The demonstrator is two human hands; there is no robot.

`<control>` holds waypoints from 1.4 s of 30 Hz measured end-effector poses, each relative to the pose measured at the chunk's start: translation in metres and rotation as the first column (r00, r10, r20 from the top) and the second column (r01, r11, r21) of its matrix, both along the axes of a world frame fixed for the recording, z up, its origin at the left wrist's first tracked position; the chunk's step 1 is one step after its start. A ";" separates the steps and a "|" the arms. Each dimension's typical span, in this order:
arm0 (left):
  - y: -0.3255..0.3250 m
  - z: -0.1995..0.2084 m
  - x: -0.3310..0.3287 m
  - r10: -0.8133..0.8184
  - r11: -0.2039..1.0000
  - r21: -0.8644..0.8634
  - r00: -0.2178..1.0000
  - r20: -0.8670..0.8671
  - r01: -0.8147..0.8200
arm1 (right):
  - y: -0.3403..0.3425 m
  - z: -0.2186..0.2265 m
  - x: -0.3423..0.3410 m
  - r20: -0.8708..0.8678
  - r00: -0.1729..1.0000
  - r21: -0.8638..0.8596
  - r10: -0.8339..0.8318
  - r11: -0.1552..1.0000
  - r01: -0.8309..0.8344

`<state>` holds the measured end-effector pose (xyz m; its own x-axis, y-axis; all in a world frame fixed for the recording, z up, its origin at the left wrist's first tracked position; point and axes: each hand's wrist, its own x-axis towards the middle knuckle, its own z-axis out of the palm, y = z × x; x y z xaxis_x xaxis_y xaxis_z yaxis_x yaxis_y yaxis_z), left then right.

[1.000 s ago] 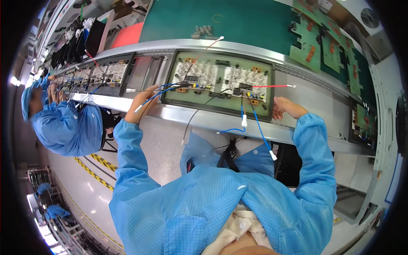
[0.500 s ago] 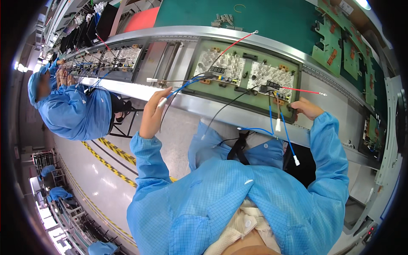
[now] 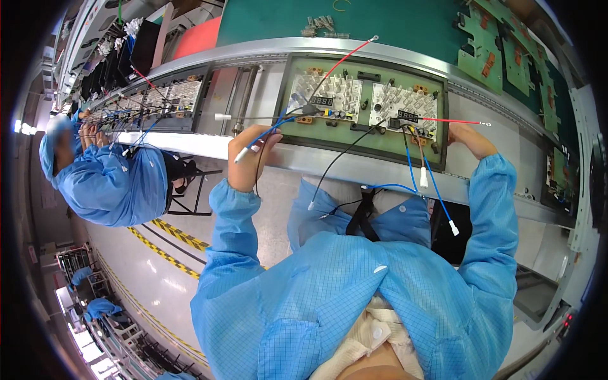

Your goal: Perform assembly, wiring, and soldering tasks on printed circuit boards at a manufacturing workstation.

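Note:
A dark-framed tray [image 3: 364,144] holds two white circuit boards, the left board [image 3: 345,95] and the right board [image 3: 387,104], each with a small digit display. My left hand [image 3: 248,158] is closed, fingers bent at the tray's left front corner. Over it run blue wires [image 3: 269,130] with a white connector [image 3: 240,154]. At the tray's right edge is my right hand [image 3: 474,140], fingers curled against the frame and partly hidden. Red wires [image 3: 453,120] point outward. Black, brown and blue wires hang over the front edge, a white connector [image 3: 453,228] at one end.
The tray sits on a metal conveyor rail [image 3: 481,101]. Behind lies a green mat [image 3: 392,25] with small metal springs [image 3: 320,25]; green board panels [image 3: 484,47] lie to the right. On the left, a co-worker in blue [image 3: 114,177] handles another tray [image 3: 202,95].
My left hand has moved right and its fingers have curled in at the tray's corner. My right hand has shifted from the front right corner up along the right edge. The view has shifted slightly.

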<state>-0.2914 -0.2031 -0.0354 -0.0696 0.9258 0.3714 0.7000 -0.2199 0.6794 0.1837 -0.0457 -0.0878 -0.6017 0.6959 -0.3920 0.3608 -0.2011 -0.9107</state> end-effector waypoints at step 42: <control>-0.023 -0.007 0.025 0.039 0.909 -0.350 0.787 0.616 0.229 | -0.005 0.018 -0.010 0.198 0.963 0.154 -0.185 0.976 0.156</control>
<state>-0.2668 -0.2263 -0.0424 -0.0559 0.9930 -0.1044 0.1105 0.1101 0.9878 0.1739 -0.0508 -0.0696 -0.3838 0.8363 -0.3915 0.5175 -0.1564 -0.8413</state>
